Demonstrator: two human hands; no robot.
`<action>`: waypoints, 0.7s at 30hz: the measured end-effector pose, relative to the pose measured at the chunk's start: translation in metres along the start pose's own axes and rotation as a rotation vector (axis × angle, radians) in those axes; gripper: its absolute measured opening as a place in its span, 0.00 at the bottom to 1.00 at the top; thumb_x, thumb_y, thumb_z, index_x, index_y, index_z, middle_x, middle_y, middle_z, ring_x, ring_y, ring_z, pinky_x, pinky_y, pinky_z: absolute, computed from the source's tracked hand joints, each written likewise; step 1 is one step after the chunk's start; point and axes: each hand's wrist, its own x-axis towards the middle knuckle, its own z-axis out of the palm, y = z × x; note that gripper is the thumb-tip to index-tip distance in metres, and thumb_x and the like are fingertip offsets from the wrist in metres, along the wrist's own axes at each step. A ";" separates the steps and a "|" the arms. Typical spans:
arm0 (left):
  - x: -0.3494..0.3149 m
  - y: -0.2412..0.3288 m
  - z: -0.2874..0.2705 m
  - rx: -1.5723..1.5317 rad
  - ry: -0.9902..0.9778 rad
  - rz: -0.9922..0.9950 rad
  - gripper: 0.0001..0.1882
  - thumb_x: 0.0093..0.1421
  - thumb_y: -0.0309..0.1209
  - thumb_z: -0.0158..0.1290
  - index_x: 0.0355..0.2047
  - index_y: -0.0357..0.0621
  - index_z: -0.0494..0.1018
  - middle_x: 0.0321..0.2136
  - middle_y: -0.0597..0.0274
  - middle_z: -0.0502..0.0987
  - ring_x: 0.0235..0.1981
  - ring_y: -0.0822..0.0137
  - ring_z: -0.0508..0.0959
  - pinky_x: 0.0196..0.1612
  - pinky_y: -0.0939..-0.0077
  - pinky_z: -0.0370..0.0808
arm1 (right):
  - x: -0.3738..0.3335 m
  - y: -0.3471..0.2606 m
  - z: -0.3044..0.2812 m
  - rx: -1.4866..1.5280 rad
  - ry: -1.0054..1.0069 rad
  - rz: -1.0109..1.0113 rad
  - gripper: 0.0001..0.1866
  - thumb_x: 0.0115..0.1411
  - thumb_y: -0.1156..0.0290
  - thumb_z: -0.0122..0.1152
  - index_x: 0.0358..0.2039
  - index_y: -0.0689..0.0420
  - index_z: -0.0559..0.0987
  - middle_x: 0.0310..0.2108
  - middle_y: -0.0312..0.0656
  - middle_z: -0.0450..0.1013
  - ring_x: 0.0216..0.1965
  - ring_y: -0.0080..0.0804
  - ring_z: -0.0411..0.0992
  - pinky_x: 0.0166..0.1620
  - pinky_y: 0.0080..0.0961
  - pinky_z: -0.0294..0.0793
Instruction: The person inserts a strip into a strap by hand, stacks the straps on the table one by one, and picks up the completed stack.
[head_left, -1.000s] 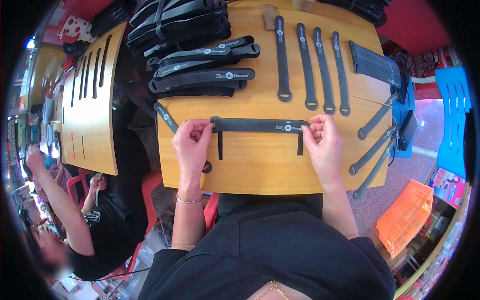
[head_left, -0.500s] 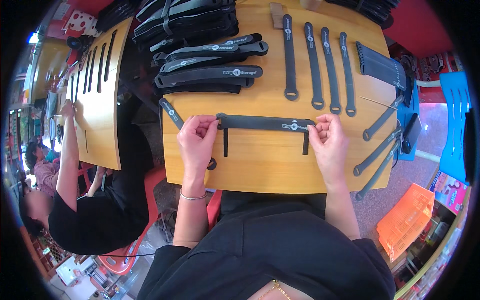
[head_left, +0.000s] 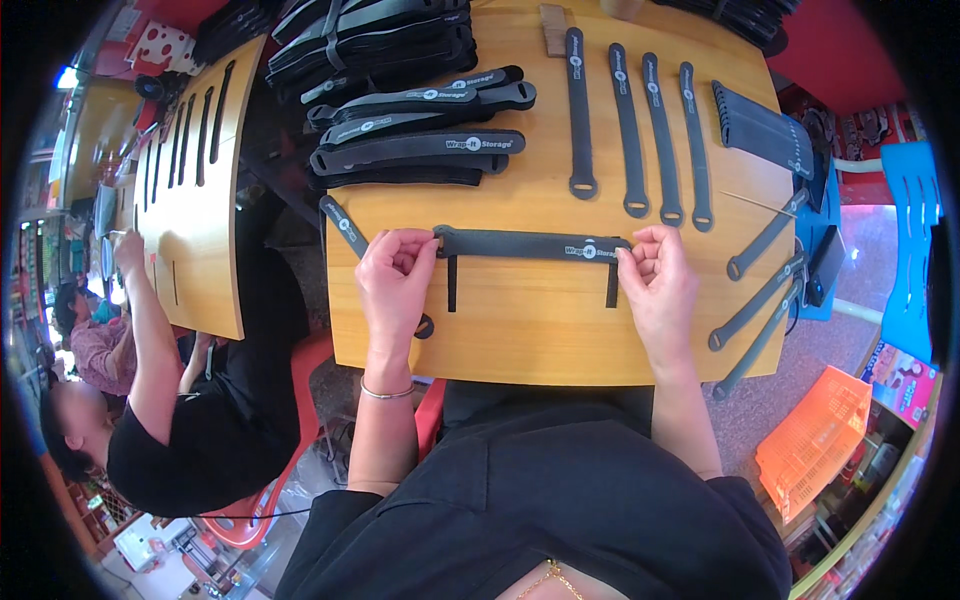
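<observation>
A dark grey storage strap (head_left: 520,245) with white print stretches sideways between my hands, close to the front of the wooden table (head_left: 520,340). My left hand (head_left: 396,275) pinches its left end, beside the slotted tip. At the other end, the thumb and fingers of my right hand (head_left: 656,275) are closed on the strap's printed end. Two narrow black strips (head_left: 452,285) point toward me from under the strap, one near each end. Another strap (head_left: 345,227) slants behind my left hand, and a small dark round end (head_left: 425,327) shows by my left wrist.
Piled straps (head_left: 420,150) lie at the back left, with a bundled stack (head_left: 370,45) behind. Several single straps (head_left: 580,120) lie in a row at the back right, near a fanned stack (head_left: 765,130). An orange basket (head_left: 815,440) stands right. A co-worker (head_left: 200,430) sits left at another table (head_left: 205,270).
The co-worker's arm on the left has drawn back a little toward the near side of the other table. My hands and the strap between them stay almost where they were.
</observation>
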 end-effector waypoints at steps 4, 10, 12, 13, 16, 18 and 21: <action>0.001 0.001 0.000 -0.003 -0.003 0.010 0.04 0.52 0.18 0.60 0.30 0.34 0.77 0.23 0.66 0.74 0.20 0.82 0.71 0.24 0.88 0.66 | 0.000 0.000 -0.001 -0.009 0.000 -0.006 0.12 0.56 0.79 0.64 0.39 0.60 0.71 0.22 0.35 0.71 0.21 0.19 0.70 0.25 0.19 0.71; -0.001 0.008 -0.001 0.091 -0.010 0.069 0.04 0.52 0.19 0.60 0.30 0.34 0.77 0.23 0.64 0.73 0.18 0.80 0.69 0.23 0.86 0.66 | 0.000 0.001 0.000 -0.006 -0.004 -0.001 0.13 0.56 0.78 0.65 0.39 0.59 0.71 0.22 0.35 0.71 0.22 0.20 0.71 0.26 0.20 0.72; -0.003 0.020 -0.004 0.164 -0.038 0.085 0.05 0.52 0.20 0.60 0.31 0.35 0.77 0.24 0.63 0.73 0.19 0.76 0.70 0.24 0.83 0.68 | 0.000 0.004 0.000 -0.001 -0.004 0.001 0.13 0.56 0.78 0.65 0.39 0.59 0.71 0.23 0.36 0.71 0.22 0.21 0.71 0.26 0.20 0.72; -0.004 0.025 -0.005 0.236 -0.062 0.101 0.06 0.53 0.21 0.60 0.32 0.36 0.77 0.26 0.62 0.73 0.20 0.73 0.72 0.25 0.80 0.69 | -0.001 0.005 0.000 0.004 -0.006 0.002 0.13 0.56 0.78 0.65 0.39 0.59 0.71 0.23 0.36 0.71 0.22 0.21 0.71 0.26 0.20 0.72; -0.012 0.031 -0.003 0.440 -0.012 0.321 0.08 0.53 0.24 0.60 0.34 0.37 0.77 0.31 0.58 0.75 0.28 0.64 0.75 0.33 0.70 0.73 | -0.001 0.004 -0.001 -0.003 -0.002 0.001 0.13 0.56 0.78 0.65 0.39 0.59 0.71 0.23 0.36 0.72 0.22 0.21 0.72 0.26 0.21 0.72; -0.018 0.041 0.000 0.477 -0.055 0.410 0.11 0.53 0.27 0.61 0.37 0.37 0.77 0.37 0.55 0.75 0.37 0.59 0.75 0.42 0.65 0.72 | -0.001 0.002 -0.002 -0.005 -0.005 0.007 0.13 0.56 0.78 0.65 0.39 0.60 0.71 0.23 0.36 0.71 0.22 0.21 0.72 0.26 0.21 0.72; -0.032 0.051 0.016 0.528 -0.188 0.555 0.20 0.54 0.33 0.60 0.45 0.37 0.75 0.50 0.49 0.71 0.54 0.51 0.69 0.56 0.58 0.65 | -0.001 0.004 -0.002 0.001 -0.005 0.008 0.13 0.56 0.77 0.65 0.39 0.60 0.71 0.22 0.36 0.71 0.21 0.22 0.71 0.26 0.21 0.72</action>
